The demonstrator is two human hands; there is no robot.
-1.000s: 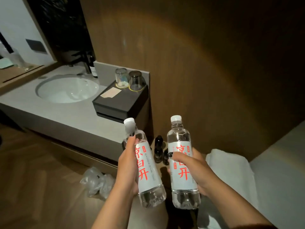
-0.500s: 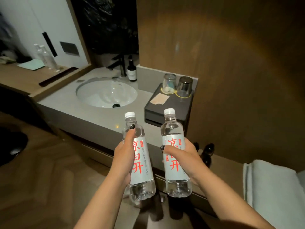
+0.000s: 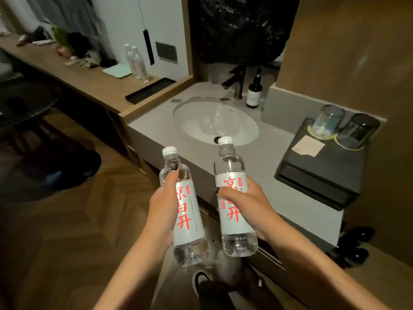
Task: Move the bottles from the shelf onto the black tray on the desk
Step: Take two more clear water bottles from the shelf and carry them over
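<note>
View swung left since prior frame: black tray on bench now visible. Left hand grips left bottle, right hand grips right bottle; both upright, fingers wrapped round labels, above floor before sink.

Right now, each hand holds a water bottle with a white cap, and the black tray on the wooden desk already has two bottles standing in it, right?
Not quite. The head view shows the black tray holding nothing; the two bottles on the desk stand beside it. The left hand and right hand do each hold a white-capped bottle.
</note>
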